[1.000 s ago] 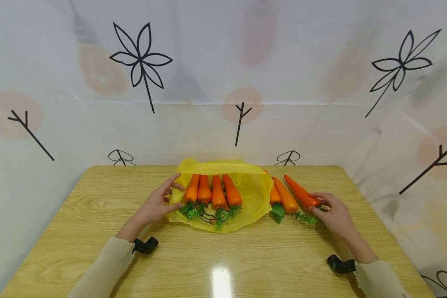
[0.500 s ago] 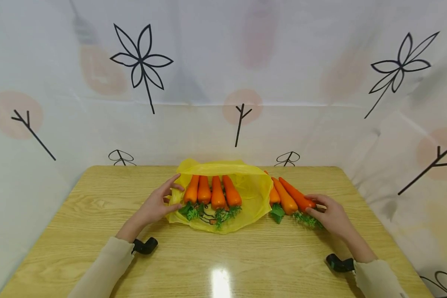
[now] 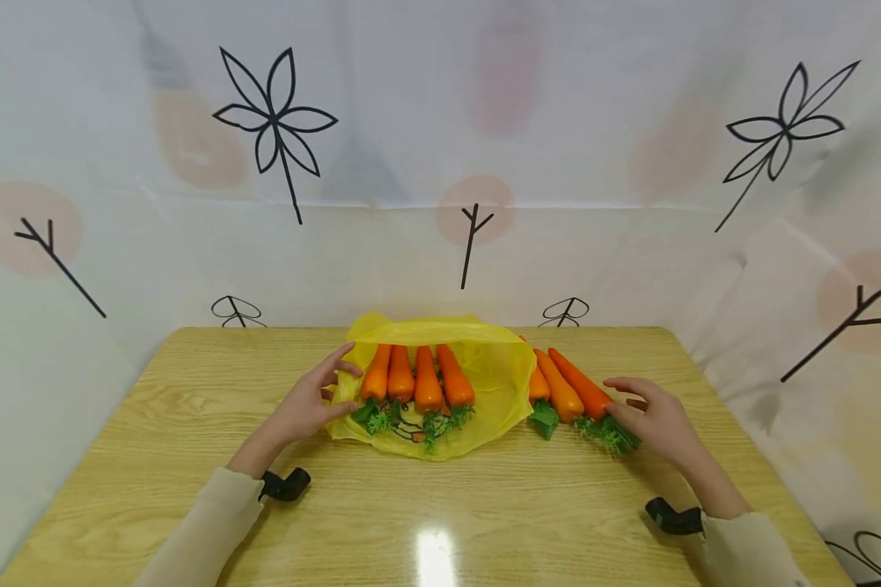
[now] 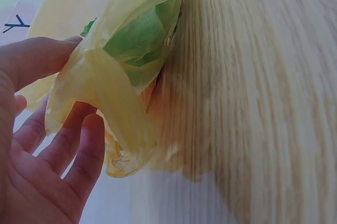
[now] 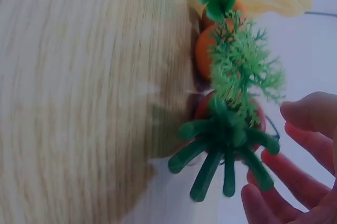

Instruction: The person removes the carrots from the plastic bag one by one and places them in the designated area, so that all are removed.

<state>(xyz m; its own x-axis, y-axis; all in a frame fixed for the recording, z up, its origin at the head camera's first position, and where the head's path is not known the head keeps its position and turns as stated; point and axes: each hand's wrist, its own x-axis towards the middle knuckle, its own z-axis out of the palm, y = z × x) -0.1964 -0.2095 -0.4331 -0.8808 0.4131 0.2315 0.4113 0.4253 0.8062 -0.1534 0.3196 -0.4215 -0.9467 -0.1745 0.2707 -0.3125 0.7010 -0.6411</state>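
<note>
While the yellow bag (image 3: 501, 387), four carrots (image 3: 428, 387) inside, is pinched by the left hand (image 3: 308, 403) at the tabletop's (image 3: 338, 522) far edge, seemingly to spread its mouth, three carrots (image 3: 560, 391) are ranked rightward, the right hand (image 3: 659, 420) relaxed, contact unclear.

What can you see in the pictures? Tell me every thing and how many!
Table: 1, light wood, across the bottom
Bag: 1, yellow, lying on the table, mouth open
Bagged carrots: 4, orange, in the bag's mouth
Loose carrots: 3, orange, right of the bag
Leafy tops: several, green, on the carrots' near ends, overlapping
Backdrop: white, behind the table
Flower drawings: 2, black, high on the backdrop
Twig drawings: 3, black, lower down
Wrist devices: 2, black, one per wrist
Sleeves: 2, cream, bottom corners
Left hand: 1, at the bag's left edge
Right hand: 1, beside the rightmost carrot
</note>
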